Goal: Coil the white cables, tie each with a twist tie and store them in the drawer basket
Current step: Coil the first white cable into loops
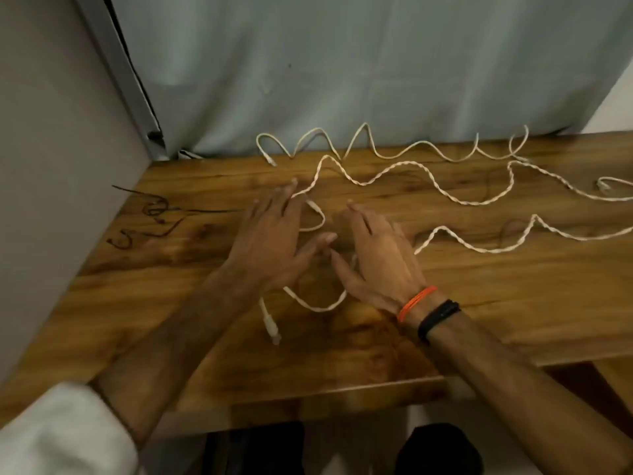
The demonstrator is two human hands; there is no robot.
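On a glossy wooden tabletop point(479, 303), a person's left hand point(270, 245) and right hand point(373, 258) are lying flat, fingers spread and gripping nothing, over uncoiled twisted white cables point(428, 176), apparently pinning them for coiling.

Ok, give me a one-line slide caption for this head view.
Both hands, left and right, rest open on the wooden table over uncoiled white cables, with dark twist ties alongside.

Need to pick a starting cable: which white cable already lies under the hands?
The nearest cable: its loop runs beneath both hands, plug by the left wrist. The smooth back cable by the curtain lies untouched.
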